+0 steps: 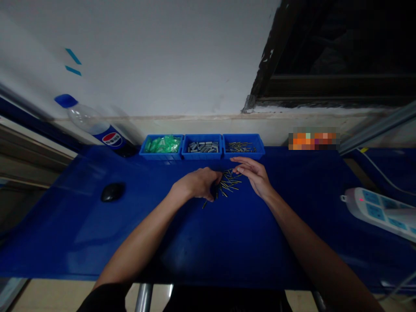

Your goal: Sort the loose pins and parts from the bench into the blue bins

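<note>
A loose pile of small thin metal pins (229,184) lies on the blue mat (208,234) in front of three blue bins. My left hand (199,183) rests at the pile's left edge, fingers curled round a small dark object I cannot make out. My right hand (254,173) hovers over the pile's right side, fingers apart and slightly bent, fingertips near the pins. One stray pin (204,204) lies below my left hand.
Three blue bins stand in a row at the back: green pieces (161,145), grey metal blocks (202,147), thin pins (243,147). A Pepsi bottle (94,126) lies at the back left, a black mouse (112,192) at left, a white power strip (380,210) at right.
</note>
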A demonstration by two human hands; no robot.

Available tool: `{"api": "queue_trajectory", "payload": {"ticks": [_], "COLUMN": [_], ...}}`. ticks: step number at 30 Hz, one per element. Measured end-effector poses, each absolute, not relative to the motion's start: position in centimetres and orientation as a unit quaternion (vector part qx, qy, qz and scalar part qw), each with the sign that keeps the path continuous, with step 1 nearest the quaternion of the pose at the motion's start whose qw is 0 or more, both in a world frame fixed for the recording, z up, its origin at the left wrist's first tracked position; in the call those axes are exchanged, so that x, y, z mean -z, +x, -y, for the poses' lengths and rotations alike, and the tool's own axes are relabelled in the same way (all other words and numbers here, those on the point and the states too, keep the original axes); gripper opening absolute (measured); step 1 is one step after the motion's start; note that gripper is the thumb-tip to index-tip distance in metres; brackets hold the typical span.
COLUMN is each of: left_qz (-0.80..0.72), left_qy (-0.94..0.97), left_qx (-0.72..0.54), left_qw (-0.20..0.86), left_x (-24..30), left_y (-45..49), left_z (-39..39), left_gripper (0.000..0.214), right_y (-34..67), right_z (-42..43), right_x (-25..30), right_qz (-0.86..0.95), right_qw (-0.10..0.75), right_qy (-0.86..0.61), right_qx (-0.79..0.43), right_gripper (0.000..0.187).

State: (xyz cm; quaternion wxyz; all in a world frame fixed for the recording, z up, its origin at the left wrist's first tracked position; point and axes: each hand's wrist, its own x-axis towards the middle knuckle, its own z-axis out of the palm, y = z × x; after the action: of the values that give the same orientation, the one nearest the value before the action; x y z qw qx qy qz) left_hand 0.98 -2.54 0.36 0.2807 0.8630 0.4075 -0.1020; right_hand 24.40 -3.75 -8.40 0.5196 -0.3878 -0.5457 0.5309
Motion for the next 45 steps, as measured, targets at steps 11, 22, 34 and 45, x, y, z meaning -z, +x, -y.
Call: {"api": "queue_trajectory", "payload": {"ticks": [11,22,34,45], "left_qz": [-0.407,-0.416,-0.417,-0.388], "left_qy": [0.858,0.849,0.855,0.750], "left_qx": [0.089,0.154,0.080,-0.318], "left_qw": [0.300,0.287,0.298,0.431], "left_x": [-0.1,-0.9,-0.4,1.6], "left_y": [0.7,0.6,0.2,1.4], "left_z": [2.2,2.7,1.6,0.5], "left_gripper": [0.030,0.050,0.045,0.009], "right_y": [24.3,24.4,24.3,24.4], "right_z": [3.9,3.8,3.8,3.8], "right_x": [8.3,8.4,8.2,8.2], "right_qz": [0.537,0.535,0.528,0.572], "right_qw": [0.520,0.522,0.524,0.473], "right_qy": [-0.387,-0.383,-0.379,-0.373], "right_qx": [-0.539,-0.542,-0.551,-0.556], "right_gripper": [0.030,0.029,0.027,0.038]}}
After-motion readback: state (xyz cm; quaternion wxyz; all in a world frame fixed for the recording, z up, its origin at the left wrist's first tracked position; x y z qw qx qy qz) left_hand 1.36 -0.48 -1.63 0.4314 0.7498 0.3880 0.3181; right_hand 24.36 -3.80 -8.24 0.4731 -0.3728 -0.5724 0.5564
